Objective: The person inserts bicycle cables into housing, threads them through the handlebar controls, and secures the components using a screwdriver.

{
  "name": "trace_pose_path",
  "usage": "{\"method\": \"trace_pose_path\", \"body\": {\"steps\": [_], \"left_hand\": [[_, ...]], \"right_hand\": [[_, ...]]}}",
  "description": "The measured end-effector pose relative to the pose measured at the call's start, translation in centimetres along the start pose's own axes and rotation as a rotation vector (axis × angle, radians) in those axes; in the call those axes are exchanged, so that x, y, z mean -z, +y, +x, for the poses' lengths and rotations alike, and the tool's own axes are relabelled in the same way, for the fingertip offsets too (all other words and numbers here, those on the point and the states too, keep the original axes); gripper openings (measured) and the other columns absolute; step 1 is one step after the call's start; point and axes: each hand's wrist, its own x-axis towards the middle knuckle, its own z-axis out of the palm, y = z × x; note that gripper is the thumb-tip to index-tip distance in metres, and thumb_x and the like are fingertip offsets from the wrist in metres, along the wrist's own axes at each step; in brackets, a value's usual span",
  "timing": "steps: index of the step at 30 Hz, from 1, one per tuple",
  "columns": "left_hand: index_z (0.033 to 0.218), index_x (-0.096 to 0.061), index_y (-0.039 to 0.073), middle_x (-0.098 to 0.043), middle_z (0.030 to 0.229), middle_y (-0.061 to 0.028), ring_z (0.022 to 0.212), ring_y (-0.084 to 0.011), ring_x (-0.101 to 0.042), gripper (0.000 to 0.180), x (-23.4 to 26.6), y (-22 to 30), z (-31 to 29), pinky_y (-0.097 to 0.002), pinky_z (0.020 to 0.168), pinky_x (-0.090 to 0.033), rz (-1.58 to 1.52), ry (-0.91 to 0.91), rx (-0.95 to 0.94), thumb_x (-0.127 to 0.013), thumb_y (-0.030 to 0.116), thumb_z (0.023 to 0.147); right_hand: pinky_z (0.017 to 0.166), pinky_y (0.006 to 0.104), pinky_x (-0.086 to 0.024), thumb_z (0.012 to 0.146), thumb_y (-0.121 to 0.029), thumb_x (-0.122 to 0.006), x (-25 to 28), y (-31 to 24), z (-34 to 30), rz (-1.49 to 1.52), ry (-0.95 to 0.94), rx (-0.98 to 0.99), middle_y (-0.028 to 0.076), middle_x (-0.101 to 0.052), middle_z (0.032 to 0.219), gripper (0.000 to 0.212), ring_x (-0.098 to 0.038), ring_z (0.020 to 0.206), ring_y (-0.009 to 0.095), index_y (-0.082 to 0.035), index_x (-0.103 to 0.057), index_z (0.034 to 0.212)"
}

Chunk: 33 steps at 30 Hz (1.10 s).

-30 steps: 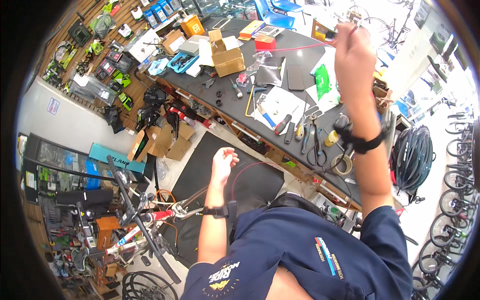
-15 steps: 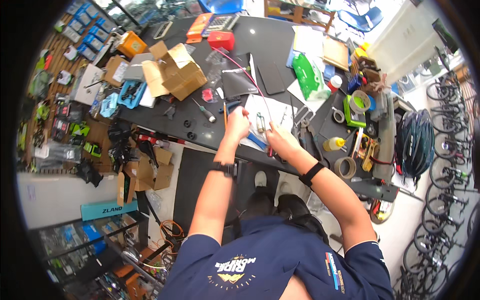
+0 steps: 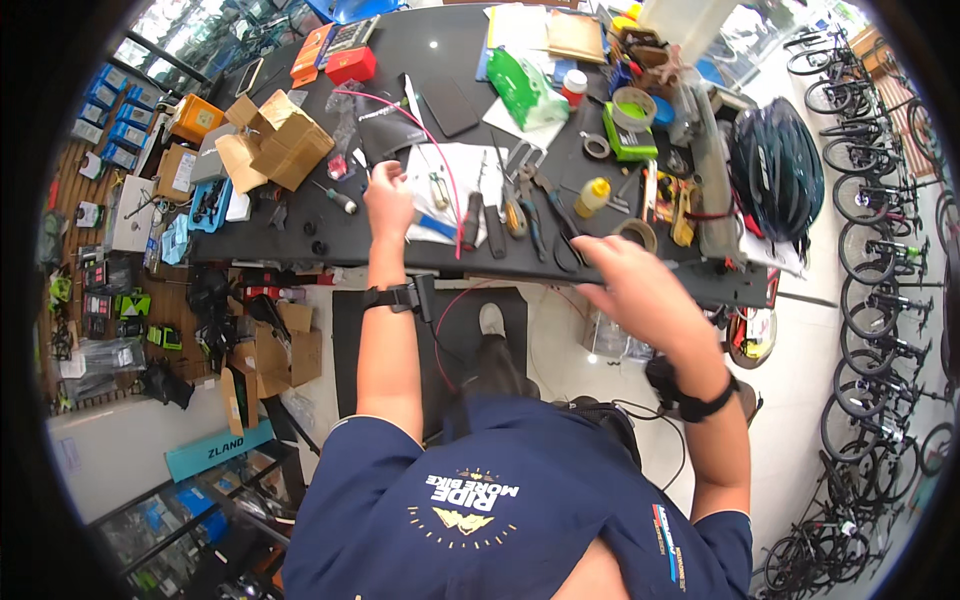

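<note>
My left hand (image 3: 388, 205) is closed above the near edge of the dark workbench, beside a white sheet (image 3: 418, 170). What its curled fingers hold, if anything, is hidden. My right hand (image 3: 640, 285) reaches over the bench edge at the right with its fingers stretched out. Just ahead of its fingertips lie long-handled pliers (image 3: 548, 205), and a roll of tape (image 3: 636, 235) is partly behind it. A thin pink cable (image 3: 440, 150) arcs over the sheet and ends near the bench edge, free of my right hand. Beside it rest a dark-handled tool (image 3: 472, 222) and a blue-handled tool (image 3: 434, 226).
A screwdriver (image 3: 338, 198) and an opened cardboard box (image 3: 285, 150) lie to the left. On the right are a small yellow bottle (image 3: 592, 197), a green box (image 3: 628, 140) and a dark helmet (image 3: 778, 185). Bicycles (image 3: 865, 330) line the right side.
My right hand has let go of the pink cable and moved right, toward the pliers. My left hand stays closed near the sheet. The whole view has shifted, with the bench appearing further left.
</note>
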Motion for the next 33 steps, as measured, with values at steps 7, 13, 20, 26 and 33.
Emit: {"method": "trace_pose_path", "body": {"steps": [7, 13, 20, 26, 33], "left_hand": [[0.106, -0.064, 0.0, -0.07, 0.095, -0.0077, 0.083, -0.0154, -0.068, 0.016, 2.2, 0.6, -17.4, -0.0306, 0.08, -0.054, -0.076, 0.213, -0.052, -0.059, 0.002, 0.091], [0.099, -0.066, -0.001, -0.069, 0.087, -0.0111, 0.08, -0.0166, -0.067, 0.012, 2.8, 2.6, -44.2, -0.0308, 0.076, -0.053, 0.204, -0.068, -0.025, -0.062, 0.006, 0.09], [0.108, -0.064, -0.001, -0.068, 0.095, -0.0066, 0.089, -0.0146, -0.064, 0.02, 13.3, 1.8, -65.4, -0.0301, 0.081, -0.052, 0.394, -0.364, 0.519, -0.064, 0.009, 0.091], [0.11, -0.063, 0.0, -0.071, 0.096, -0.0159, 0.09, -0.0262, -0.07, 0.025, 14.8, -2.0, -78.9, -0.0352, 0.082, -0.054, 0.481, -0.627, 0.715, -0.064, 0.012, 0.088], [0.112, -0.061, 0.0, -0.071, 0.091, -0.015, 0.083, -0.0244, -0.07, 0.026, 8.9, -3.3, -92.1, -0.0343, 0.075, -0.055, 0.224, -0.738, 0.932, -0.065, 0.011, 0.089]], "right_hand": [[0.091, 0.0423, -0.048, 0.085, -0.012, -0.072, 6.1, 4.7, -22.3, 0.003, 0.105, -0.039, 0.019, -0.061, 0.115, 0.058, -0.059, 0.106, 0.037, -0.001, -0.048, 0.137], [0.086, 0.0389, -0.05, 0.086, -0.014, -0.073, 3.9, 14.6, -38.7, 0.252, -0.245, -0.125, 0.019, -0.065, 0.11, 0.06, -0.063, 0.101, 0.031, -0.005, -0.048, 0.139], [0.08, 0.0394, -0.051, 0.087, -0.015, -0.071, -3.6, 25.5, -49.8, 0.266, -0.289, -0.401, 0.019, -0.067, 0.095, 0.052, -0.065, 0.089, 0.033, 0.002, -0.051, 0.133], [0.085, 0.0456, -0.052, 0.089, -0.015, -0.068, -14.1, 29.0, -52.3, 0.163, -0.587, -0.373, 0.024, -0.068, 0.101, 0.04, -0.064, 0.098, 0.041, 0.004, -0.056, 0.122], [0.089, 0.047, -0.052, 0.089, -0.021, -0.065, -31.1, 32.5, -52.7, -0.101, -0.843, -0.119, 0.025, -0.068, 0.103, 0.033, -0.064, 0.103, 0.041, 0.003, -0.063, 0.11]]}}
